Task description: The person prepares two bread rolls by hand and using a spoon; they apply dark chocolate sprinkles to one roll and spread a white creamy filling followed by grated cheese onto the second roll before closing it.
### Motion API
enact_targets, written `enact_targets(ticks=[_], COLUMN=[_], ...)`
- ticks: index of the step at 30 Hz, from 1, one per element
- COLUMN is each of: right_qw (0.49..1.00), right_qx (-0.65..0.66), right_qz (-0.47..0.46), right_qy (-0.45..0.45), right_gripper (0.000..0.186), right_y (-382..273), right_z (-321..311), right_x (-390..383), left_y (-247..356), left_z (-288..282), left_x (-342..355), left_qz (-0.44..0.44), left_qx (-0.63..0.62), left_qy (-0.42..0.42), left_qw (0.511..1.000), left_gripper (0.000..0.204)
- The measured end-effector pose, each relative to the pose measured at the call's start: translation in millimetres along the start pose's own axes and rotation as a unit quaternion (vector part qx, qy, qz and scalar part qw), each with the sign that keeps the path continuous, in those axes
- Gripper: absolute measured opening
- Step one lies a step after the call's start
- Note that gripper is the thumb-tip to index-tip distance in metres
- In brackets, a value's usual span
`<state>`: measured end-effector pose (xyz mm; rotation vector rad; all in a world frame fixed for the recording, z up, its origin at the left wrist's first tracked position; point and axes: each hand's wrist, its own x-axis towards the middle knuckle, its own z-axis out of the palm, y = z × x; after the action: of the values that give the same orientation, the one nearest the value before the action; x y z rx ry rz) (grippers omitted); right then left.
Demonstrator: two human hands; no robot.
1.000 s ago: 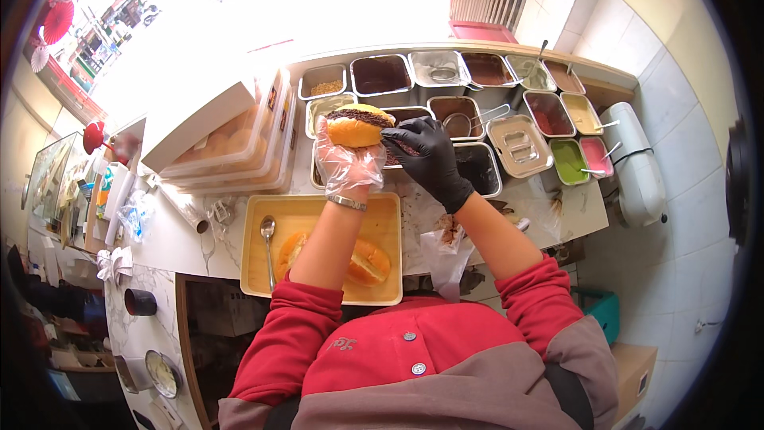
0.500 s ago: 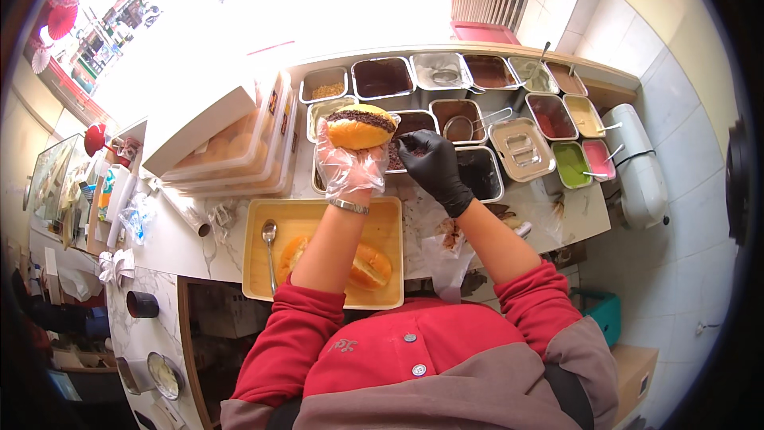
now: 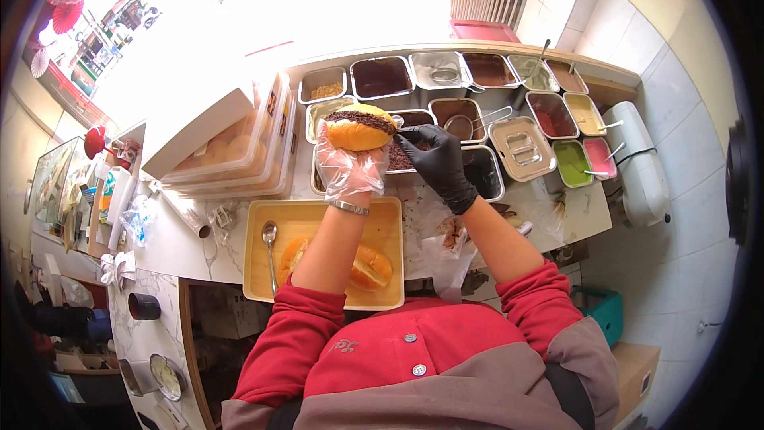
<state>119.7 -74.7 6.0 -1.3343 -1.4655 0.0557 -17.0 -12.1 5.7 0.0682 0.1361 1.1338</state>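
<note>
Above the metal tubs (image 3: pixel 398 101), we hold a dark-filled bun (image 3: pixel 360 137), its long axis running left to right. Our clear-gloved left hand (image 3: pixel 350 169) cups it from below; our black-gloved right hand (image 3: pixel 439 162), fingertips drawn together, is at its right end, holding what we cannot tell. Nearer us lies a yellow tray (image 3: pixel 314 216).

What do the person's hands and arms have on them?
The left hand wears a loose, clear plastic glove, with a silvery band around the wrist. The right hand wears a close-fitting black glove. Both sleeves are red, bunched near the elbows and grey-brown toward the shoulders.
</note>
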Motion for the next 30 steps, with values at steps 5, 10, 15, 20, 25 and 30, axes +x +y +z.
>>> enact_targets(ticks=[5,10,15,20,25,30], right_qw=[0.999,0.988,0.986,0.979,0.962,0.954], right_qx=[-0.039,-0.126,-0.133,-0.171,-0.240,-0.263], right_qz=[-0.020,-0.091,-0.101,-0.111,-0.109,-0.112], right_qy=[-0.005,-0.011,-0.012,-0.017,-0.069,-0.095], right_gripper=[0.014,0.015,0.016,0.048,0.064,0.066], right_y=[0,-3,-4,-13,-14,-10], right_z=[0,-2,-3,-6,-3,0], right_x=[2,4,-1,-10,-15,-15], left_y=[2,0,-2,2,0,-3], left_z=[-2,6,9,-2,-5,2], left_x=[-1,-3,-4,5,7,4], left_qz=[-0.005,0.002,0.004,0.004,-0.012,0.003], left_qx=[0.013,0.026,0.003,-0.040,-0.032,-0.024], left_qy=[-0.013,0.027,0.002,0.010,0.001,0.011], left_qw=[1.000,0.999,1.000,0.999,0.999,1.000], left_gripper=[0.053,0.053,0.056,0.058,0.058,0.057])
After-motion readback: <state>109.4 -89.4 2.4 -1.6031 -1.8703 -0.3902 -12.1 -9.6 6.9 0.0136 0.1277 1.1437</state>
